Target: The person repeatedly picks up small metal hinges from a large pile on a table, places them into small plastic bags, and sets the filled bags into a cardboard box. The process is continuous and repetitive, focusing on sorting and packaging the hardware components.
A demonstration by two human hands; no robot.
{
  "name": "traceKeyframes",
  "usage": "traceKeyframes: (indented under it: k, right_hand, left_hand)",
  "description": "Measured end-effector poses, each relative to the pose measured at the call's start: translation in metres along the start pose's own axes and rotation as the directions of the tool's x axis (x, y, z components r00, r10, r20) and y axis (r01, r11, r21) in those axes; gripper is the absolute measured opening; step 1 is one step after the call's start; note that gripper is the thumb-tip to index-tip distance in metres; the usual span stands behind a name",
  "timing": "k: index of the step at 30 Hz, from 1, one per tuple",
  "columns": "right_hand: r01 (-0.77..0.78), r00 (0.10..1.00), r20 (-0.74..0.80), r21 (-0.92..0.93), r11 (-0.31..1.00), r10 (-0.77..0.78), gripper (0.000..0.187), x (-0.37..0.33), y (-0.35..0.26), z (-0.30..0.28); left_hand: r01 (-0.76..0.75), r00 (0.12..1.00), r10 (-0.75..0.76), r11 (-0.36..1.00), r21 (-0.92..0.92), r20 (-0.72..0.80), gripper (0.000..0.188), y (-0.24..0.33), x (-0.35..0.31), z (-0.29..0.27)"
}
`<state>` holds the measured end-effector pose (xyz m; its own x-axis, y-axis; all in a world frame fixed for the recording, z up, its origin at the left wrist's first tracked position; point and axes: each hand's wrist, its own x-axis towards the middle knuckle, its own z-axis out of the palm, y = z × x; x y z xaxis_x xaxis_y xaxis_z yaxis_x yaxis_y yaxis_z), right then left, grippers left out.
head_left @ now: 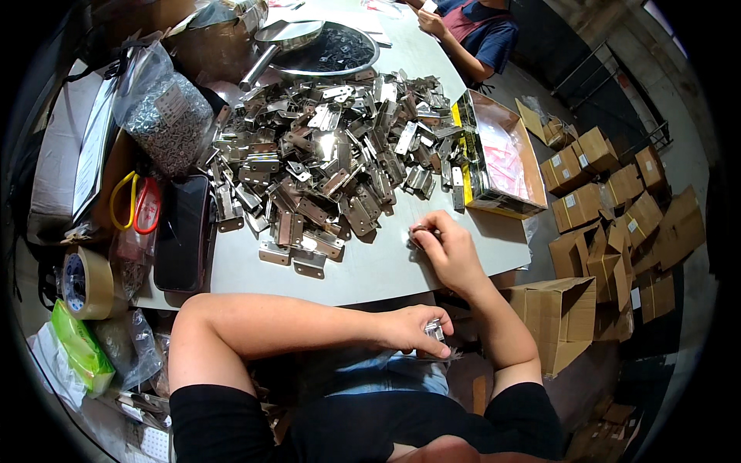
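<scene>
In front of my body, beside the table's front edge, my left hand (pixel 413 330) is closed around several shiny metal pieces (pixel 434 329). Something like clear plastic shows under its fingers. My right hand (pixel 449 251) rests at the table's front right with thumb and fingers pinched. Small dark pieces (pixel 417 234) show at its fingertips, too small to name. Beyond both hands spreads a large heap of bent metal brackets with holes (pixel 324 154); a few loose ones lie toward the front edge.
A metal bowl (pixel 369 65) of dark small parts holds a scoop (pixel 289 35). To the right stands an open box (pixel 532 174) with pink-white packets. Phone (pixel 181 235), scissors (pixel 147 208), tape roll (pixel 89 282) and a bag of screws (pixel 166 116) line the left. Another person (pixel 475 38) sits at the far right; cartons (pixel 579 208) cover the floor.
</scene>
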<state>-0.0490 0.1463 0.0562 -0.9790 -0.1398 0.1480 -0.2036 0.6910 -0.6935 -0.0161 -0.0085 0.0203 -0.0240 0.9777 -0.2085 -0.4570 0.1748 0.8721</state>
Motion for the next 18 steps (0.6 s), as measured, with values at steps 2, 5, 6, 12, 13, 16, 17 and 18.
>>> traceKeyframes:
  k: [2, 5, 6, 12, 13, 16, 17, 18]
  right_hand:
    - [-0.137, 0.990, 0.046, 0.097, 0.986, 0.133, 0.010, -0.005, 0.005, -0.012]
    - [-0.069, 0.998, 0.009, 0.049, 0.996, 0.069, 0.011, -0.009, 0.015, -0.024]
    - [-0.121, 0.992, -0.011, 0.070, 0.990, 0.122, 0.011, -0.009, 0.014, -0.030]
    - [0.013, 0.993, 0.120, -0.123, 0.992, 0.002, 0.012, 0.008, -0.006, -0.056]
    - [0.129, 0.982, 0.162, -0.171, 0.977, -0.101, 0.016, 0.012, -0.005, -0.054]
    - [0.224, 0.937, 0.304, -0.141, 0.964, -0.173, 0.021, 0.022, -0.002, -0.044]
    - [0.201, 0.944, 0.292, -0.132, 0.971, -0.155, 0.022, 0.022, 0.004, -0.039]
    - [0.205, 0.951, 0.265, -0.160, 0.966, -0.158, 0.021, 0.022, 0.007, -0.039]
  left_hand:
    - [0.021, 1.000, -0.021, 1.000, 0.003, 0.001, 0.044, 0.003, -0.001, 0.001]
    - [-0.033, 0.999, 0.033, 0.999, 0.001, -0.017, 0.043, -0.009, 0.006, 0.001]
    - [-0.028, 1.000, 0.028, 1.000, -0.007, -0.009, 0.043, -0.013, 0.008, 0.000]
    - [-0.001, 1.000, 0.001, 0.999, -0.033, -0.002, 0.043, -0.005, 0.002, 0.000]
    - [-0.003, 1.000, 0.002, 1.000, -0.030, -0.005, 0.043, -0.006, 0.002, 0.000]
    - [0.002, 1.000, -0.002, 1.000, -0.016, -0.023, 0.044, -0.004, 0.002, 0.000]
    - [0.005, 1.000, -0.005, 1.000, -0.010, -0.031, 0.044, -0.001, 0.001, -0.001]
    - [0.018, 0.999, -0.019, 1.000, -0.020, -0.039, 0.044, 0.002, 0.001, -0.001]
